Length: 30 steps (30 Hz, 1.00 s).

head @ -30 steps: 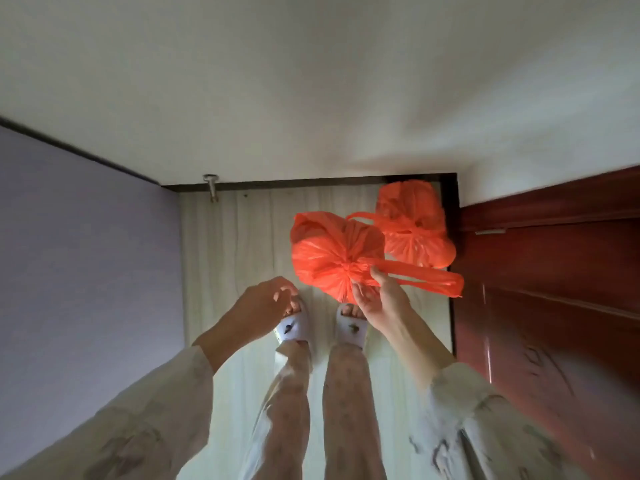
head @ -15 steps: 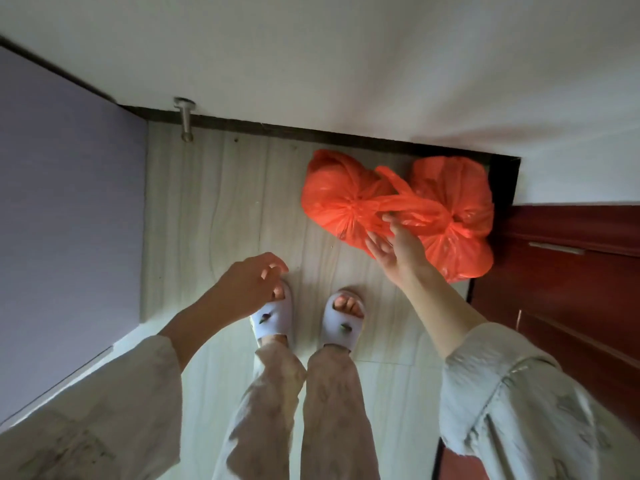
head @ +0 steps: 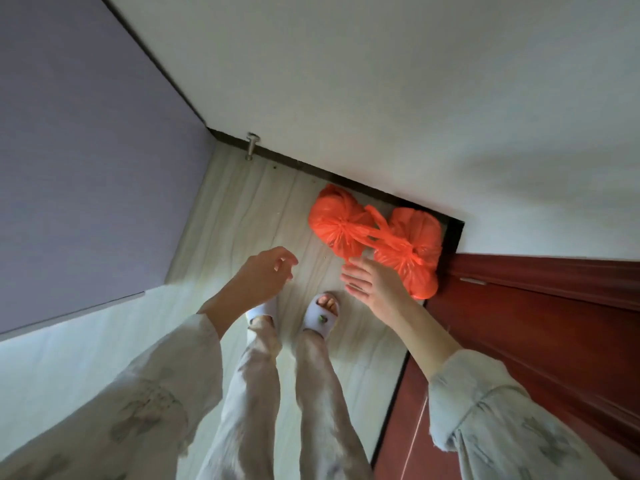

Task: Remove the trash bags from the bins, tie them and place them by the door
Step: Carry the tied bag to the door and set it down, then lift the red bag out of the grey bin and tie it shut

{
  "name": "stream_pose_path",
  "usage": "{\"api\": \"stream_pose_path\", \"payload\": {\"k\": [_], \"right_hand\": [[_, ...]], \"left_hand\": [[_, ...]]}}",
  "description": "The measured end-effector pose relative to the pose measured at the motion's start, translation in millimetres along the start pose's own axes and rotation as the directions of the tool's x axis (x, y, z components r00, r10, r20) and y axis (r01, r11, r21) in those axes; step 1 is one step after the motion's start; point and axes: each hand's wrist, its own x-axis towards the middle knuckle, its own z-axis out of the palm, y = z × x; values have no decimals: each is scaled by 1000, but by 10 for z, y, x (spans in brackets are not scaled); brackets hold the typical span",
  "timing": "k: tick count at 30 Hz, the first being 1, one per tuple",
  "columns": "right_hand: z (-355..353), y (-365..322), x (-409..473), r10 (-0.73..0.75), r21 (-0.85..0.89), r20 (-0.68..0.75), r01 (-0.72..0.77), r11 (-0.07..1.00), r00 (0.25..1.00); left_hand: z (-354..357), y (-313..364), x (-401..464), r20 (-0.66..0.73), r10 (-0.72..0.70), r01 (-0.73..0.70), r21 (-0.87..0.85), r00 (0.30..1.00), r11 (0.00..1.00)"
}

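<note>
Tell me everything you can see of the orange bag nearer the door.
The orange plastic trash bag nearer the door is thin, crinkled and tied shut in a knot on top. It sits on the pale wood-look floor in the corner, against the red-brown wooden door and touching the other orange bag. The right hand is in front of it, fingers straight.

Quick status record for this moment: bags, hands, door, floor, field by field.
bags: two orange bags, left bag and right bag, both tied, touching, on the floor in the corner
door: red-brown door right beside the right bag
left hand: loosely curled, holds nothing
right hand: fingers spread, holds nothing, just short of the bags
doorstop: metal, at the baseboard
</note>
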Motion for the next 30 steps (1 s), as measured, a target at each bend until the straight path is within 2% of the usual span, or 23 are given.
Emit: {"api": "stream_pose_path", "payload": {"k": [4, 8, 12, 19, 22, 25, 30], "right_hand": [[373, 4, -939, -57, -94, 64, 63, 994, 996], [823, 211, -1752, -106, -258, 166, 147, 955, 980], [1325, 577, -2360, -134, -439, 275, 248, 864, 952], [2568, 1662, -3141, -115, -586, 498, 431, 685, 859], [3182, 2279, -3433, -21, -642, 579, 471, 604, 815], [3788, 2797, -3700, 75, -677, 640, 515, 526, 764], [4750, 3281, -3983, 162, -684, 701, 590, 429, 695]], "left_hand": [[-180, 27, -876, -94, -42, 24, -192, 995, 981], [-359, -267, -1806, -207, -89, 15, -336, 974, 942], [-547, -781, -2723, -314, -161, -2, -459, 936, 888], [-694, -2062, -4199, -457, -268, -74, -603, 848, 794], [-795, -2637, -4824, -528, -315, -107, -622, 789, 775], [-956, -3180, -5383, -592, -419, -132, -670, 689, 730], [-1272, -3928, -5931, -635, -532, -181, -721, 560, 669]]}}
